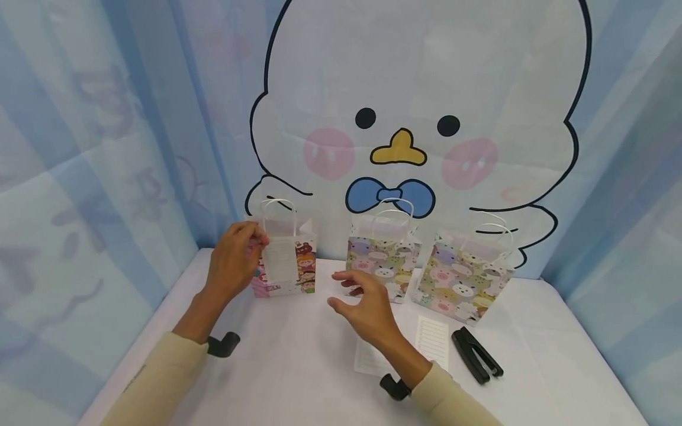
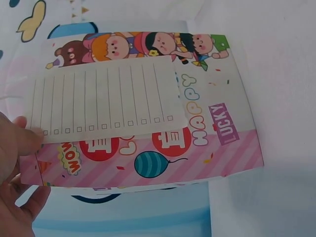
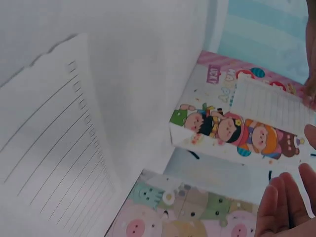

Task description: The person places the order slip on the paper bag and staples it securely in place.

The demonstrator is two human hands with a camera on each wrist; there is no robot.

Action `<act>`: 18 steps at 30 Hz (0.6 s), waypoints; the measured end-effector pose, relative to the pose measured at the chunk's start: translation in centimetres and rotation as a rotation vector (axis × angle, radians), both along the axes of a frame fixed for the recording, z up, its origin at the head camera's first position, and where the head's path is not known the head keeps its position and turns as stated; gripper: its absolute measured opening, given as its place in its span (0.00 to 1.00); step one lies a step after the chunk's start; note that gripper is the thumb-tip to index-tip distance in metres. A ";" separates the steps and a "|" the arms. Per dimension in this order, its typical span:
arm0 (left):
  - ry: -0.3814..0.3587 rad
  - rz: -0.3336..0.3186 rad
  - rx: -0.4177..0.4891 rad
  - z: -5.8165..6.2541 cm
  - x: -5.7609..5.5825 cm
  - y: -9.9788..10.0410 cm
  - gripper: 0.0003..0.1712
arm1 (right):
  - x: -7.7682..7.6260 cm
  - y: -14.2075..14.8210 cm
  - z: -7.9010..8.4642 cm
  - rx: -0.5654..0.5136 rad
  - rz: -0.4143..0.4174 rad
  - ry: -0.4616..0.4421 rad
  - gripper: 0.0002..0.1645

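Note:
My left hand [image 1: 234, 257] pinches the upper left corner of a ruled checklist slip [image 1: 280, 260] at the top edge of a pink and white cartoon gift bag [image 1: 306, 263]. In the left wrist view, the slip [image 2: 106, 98] lies against the bag's printed front, with the thumb on the slip and other fingers behind the bag's rim. My right hand [image 1: 370, 305] hovers in front of the middle animal-print gift bag [image 1: 383, 257], thumb and fingers apart with nothing between them. White twisted handles stand up from the bags.
Another animal-print gift bag [image 1: 460, 278] stands angled at the right. A black stapler [image 1: 476, 355] lies in front of it. Beside the stapler are more checklist slips [image 1: 433, 340], partly under my right forearm. A printed curtain [image 1: 330, 77] hangs behind the white table [image 1: 288, 367].

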State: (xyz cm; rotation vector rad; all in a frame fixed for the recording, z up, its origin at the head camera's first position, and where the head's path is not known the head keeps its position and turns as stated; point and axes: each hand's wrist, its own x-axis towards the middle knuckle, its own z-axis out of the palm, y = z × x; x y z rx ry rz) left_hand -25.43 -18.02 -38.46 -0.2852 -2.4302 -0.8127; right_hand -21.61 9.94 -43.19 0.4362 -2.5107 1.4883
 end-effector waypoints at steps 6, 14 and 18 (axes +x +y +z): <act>0.028 -0.007 0.007 -0.2 -0.2 -0.2 0.04 | 1.4 3.8 -0.1 0.127 -0.056 0.041 0.30; 0.050 -0.017 0.014 -0.3 -0.2 -0.1 0.08 | 3.4 9.0 -0.9 0.267 -0.135 0.034 0.35; 0.040 -0.016 0.010 -0.1 -0.1 -0.1 0.07 | 4.2 11.0 -1.4 0.332 -0.179 0.009 0.36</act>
